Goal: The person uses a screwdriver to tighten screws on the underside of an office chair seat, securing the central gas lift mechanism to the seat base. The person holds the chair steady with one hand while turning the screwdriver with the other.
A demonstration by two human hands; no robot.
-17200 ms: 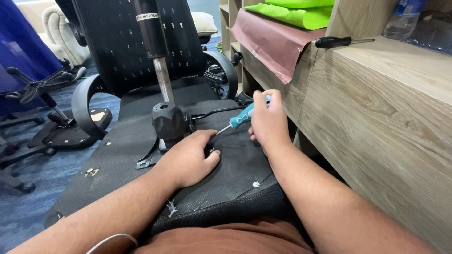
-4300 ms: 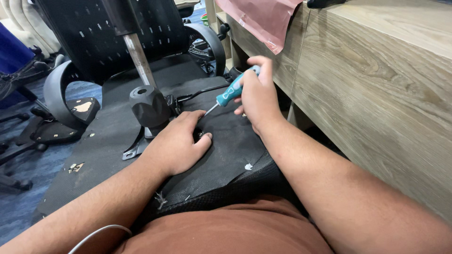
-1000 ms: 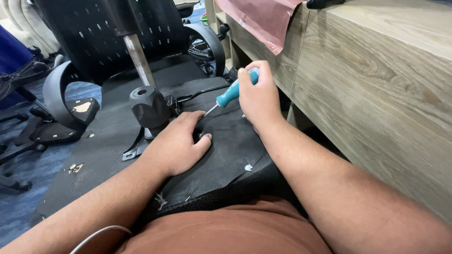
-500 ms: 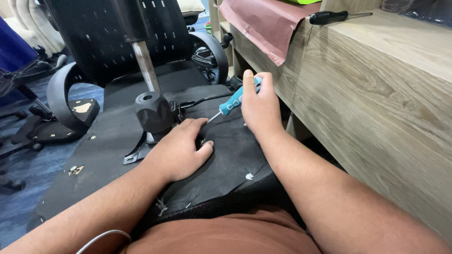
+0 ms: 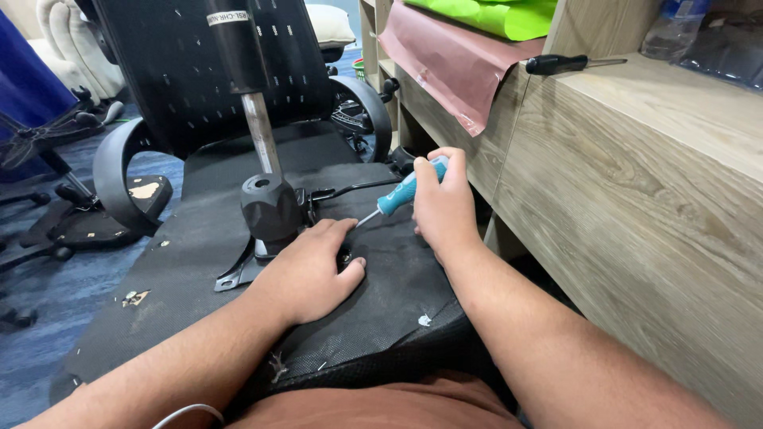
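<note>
Left hand [image 5: 306, 274] lies flat on the black underside of the upturned chair seat [image 5: 191, 238], fingers released and spread, just right of the black mechanism housing [image 5: 272, 208]; position unchanged from half a second earlier. Right hand [image 5: 443, 205] has its fingers clenched around the teal-handled screwdriver [image 5: 401, 193], gripped as before. The shaft slants down-left toward the left fingertips; its tip is hidden behind them. Beyond the right fingers, a black screwdriver [image 5: 566, 63] lies on the wooden desk [image 5: 636, 159], now fully in view.

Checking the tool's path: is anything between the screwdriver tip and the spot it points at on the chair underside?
The screwdriver in the right hand angles down toward the left hand; that hand's fingers cover the spot.
</note>
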